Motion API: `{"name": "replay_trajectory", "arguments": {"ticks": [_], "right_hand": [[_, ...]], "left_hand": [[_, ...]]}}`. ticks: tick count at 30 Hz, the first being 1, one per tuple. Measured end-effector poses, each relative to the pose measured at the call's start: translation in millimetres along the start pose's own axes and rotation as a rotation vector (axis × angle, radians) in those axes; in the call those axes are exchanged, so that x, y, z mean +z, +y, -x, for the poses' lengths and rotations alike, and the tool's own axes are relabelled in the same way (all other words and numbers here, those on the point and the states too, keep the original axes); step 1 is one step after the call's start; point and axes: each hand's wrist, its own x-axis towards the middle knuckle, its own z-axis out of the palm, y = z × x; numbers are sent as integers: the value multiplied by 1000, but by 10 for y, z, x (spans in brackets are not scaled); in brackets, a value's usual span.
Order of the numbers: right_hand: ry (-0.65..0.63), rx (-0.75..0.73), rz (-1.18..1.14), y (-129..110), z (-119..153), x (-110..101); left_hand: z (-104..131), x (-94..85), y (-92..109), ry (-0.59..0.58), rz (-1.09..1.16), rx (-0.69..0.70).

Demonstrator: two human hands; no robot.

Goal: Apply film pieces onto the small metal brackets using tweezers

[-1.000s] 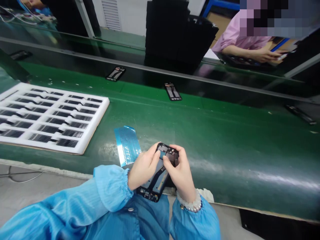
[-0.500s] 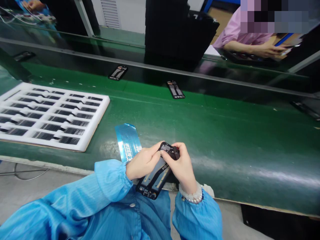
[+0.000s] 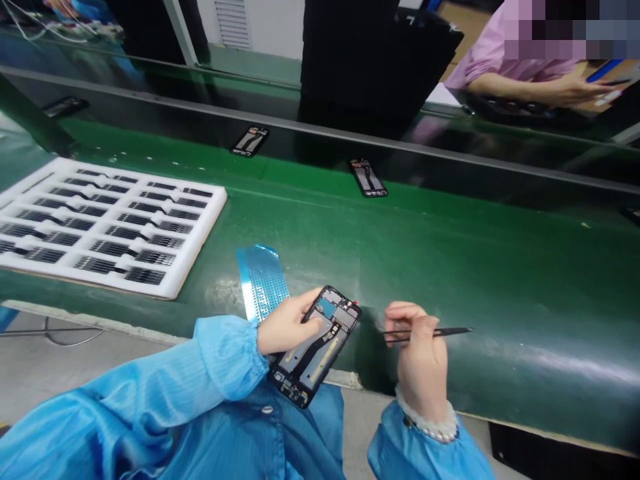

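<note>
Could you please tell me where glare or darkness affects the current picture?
Head view: glare streaks the green bench at right and whitens part of the blue sheet; the tall black shape behind shows little detail; the held phone looks fairly sharp.

The person wears a bright blue, slightly shiny garment [image 3: 200, 427] with long sleeves gathered at the cuffs and a pale round button [image 3: 268, 410] in front. A whitish bracelet [image 3: 431, 421], apparently beaded, circles the right wrist.

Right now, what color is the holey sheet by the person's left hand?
Shiny blue sheet, dotted with rows of little marks; the head view shows it.
</note>
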Motion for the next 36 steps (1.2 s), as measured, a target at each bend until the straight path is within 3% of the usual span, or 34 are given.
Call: {"name": "replay_trajectory", "arguments": {"ticks": [3,7,9,14,17,36], "right_hand": [[-129,37,-89,9,116,66],[-369,-84,-1,-5,183,173],[-417,-157,78,-15,189,204],[-372,-456,229,13,214,278],[-331,-545,263,63,221,314],[-299,-613,262,119,200,316]], "left_hand": [[0,2,34,13,-43,-19],[-4,-2,58,13,-95,-26],[-5,-5,60,9,-90,-9],[-7,-9,73,0,-56,23],[-10,-8,86,6,-53,26],[-11,-6,86,12,-74,40]]}}
